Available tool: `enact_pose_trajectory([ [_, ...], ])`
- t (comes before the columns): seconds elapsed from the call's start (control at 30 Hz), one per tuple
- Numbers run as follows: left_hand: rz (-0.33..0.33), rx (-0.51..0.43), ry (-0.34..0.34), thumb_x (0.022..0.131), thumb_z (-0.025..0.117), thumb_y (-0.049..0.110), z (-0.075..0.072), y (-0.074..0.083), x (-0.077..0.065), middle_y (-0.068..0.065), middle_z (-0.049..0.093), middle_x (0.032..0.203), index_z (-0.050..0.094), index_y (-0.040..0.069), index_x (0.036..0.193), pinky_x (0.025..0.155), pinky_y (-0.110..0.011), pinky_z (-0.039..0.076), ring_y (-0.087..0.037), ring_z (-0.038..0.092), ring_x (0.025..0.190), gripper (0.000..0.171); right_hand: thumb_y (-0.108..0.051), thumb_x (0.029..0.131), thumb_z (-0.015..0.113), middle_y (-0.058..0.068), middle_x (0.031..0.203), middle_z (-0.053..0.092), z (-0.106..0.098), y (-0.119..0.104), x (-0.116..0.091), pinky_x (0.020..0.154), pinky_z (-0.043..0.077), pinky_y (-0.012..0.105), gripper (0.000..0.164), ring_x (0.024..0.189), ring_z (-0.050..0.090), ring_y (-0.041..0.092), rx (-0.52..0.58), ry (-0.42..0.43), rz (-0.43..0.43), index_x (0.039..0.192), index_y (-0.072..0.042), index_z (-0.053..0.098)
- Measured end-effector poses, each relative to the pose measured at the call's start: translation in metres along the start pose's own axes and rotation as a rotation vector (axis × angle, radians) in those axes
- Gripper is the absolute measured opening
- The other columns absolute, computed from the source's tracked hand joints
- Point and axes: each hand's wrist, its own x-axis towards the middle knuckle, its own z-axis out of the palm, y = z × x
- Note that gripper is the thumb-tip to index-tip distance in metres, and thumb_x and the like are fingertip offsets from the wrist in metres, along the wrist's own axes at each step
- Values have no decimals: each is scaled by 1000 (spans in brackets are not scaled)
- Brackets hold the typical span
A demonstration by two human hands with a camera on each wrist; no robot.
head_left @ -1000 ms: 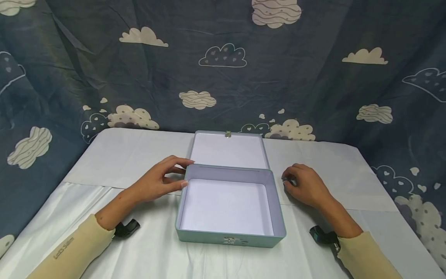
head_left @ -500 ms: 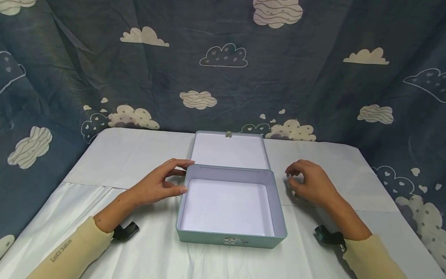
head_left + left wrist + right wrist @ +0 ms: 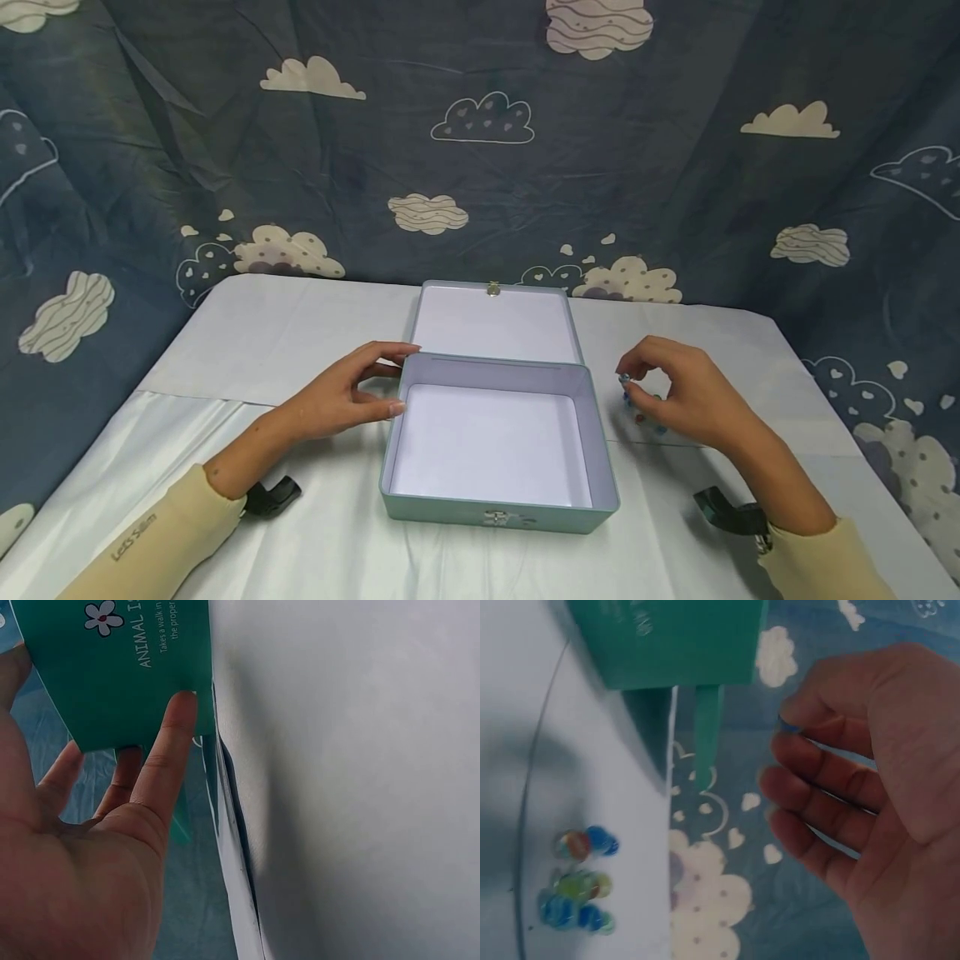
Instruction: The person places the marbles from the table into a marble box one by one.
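A green tin box (image 3: 431, 510) with a pale inside stands on the white cloth, its hinged lid (image 3: 495, 327) folded back behind it. My left hand (image 3: 330, 392) rests on the box's left side, thumb and index fingertip at the rim. In the left wrist view its extended fingers touch the printed green wall (image 3: 112, 690). Right of the box, my right hand (image 3: 693, 392) pinches a small blue glass marble (image 3: 788, 724) between thumb and index finger, above the cloth. Beneath that hand lie several glass marbles (image 3: 574, 845), blue, yellow-green and orange, partly hidden by it in the head view.
White cloth (image 3: 300, 517) covers the table, with a seam running across it. A dark blue curtain (image 3: 480, 183) with cloud prints hangs behind and at both sides. Each wrist wears a black camera (image 3: 731, 512).
My right hand has lifted and shifted right, with a marble in its fingertips, and marbles beneath it have come into view. My left hand and the box have barely moved.
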Motion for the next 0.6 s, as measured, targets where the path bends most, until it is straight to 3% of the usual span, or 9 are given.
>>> enact_pose_trajectory([
  [0.27, 3, -15, -1, 97, 80, 13, 1, -1, 0, -8, 47, 158, 46, 23, 159, 95, -35, 61, -37, 54, 139, 71, 2, 82, 85, -21, 98, 68, -16, -19, -3, 76, 60, 24, 41, 88, 64, 3, 92, -42, -144, 102, -31, 71],
  [0.6, 3, -20, -1, 97, 79, 12, 1, -1, 0, -9, 48, 157, 46, 23, 159, 95, -35, 62, -37, 53, 140, 71, 0, 82, 85, -22, 98, 67, -21, -46, -7, 74, 59, 24, 40, 85, 63, 4, 201, -245, -240, 102, -30, 70],
])
